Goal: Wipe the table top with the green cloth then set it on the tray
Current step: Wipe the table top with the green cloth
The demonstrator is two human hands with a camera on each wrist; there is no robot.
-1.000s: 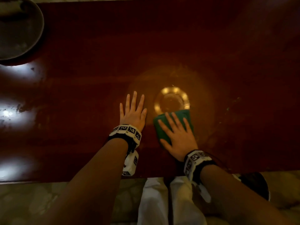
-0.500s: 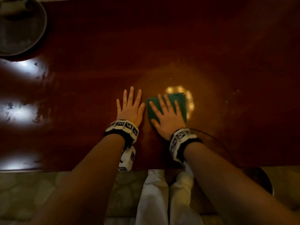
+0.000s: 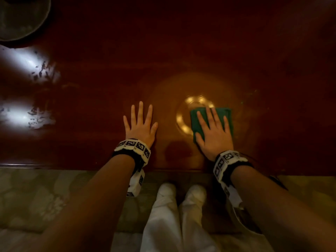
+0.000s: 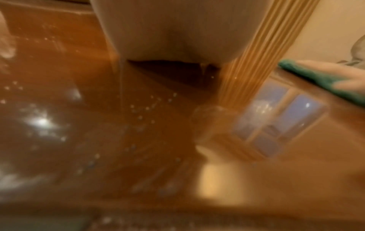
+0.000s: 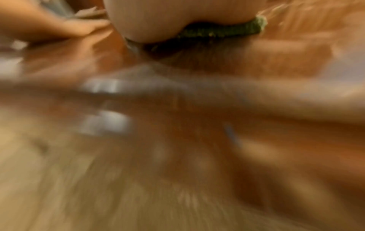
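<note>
While the right hand (image 3: pixel 214 135) presses the green cloth (image 3: pixel 211 122) flat under straight fingers near the table's (image 3: pixel 181 51) front edge, the released left hand (image 3: pixel 140 126) lies nearer the tray (image 3: pixel 21 17), far off at the back-left corner.

The right hand (image 3: pixel 214 132) lies flat on the green cloth (image 3: pixel 197 117) and hides most of it; only the cloth's edges show. The right wrist view is badly smeared, so only a strip of cloth (image 5: pixel 221 31) under the palm can be made out. In the left wrist view, the left hand (image 4: pixel 173 29) is cut off by the top edge, so its fingers cannot be seen. The round tray (image 3: pixel 21 17) is cut off by the top left corner, and it is too dark to tell what lies in it.
</note>
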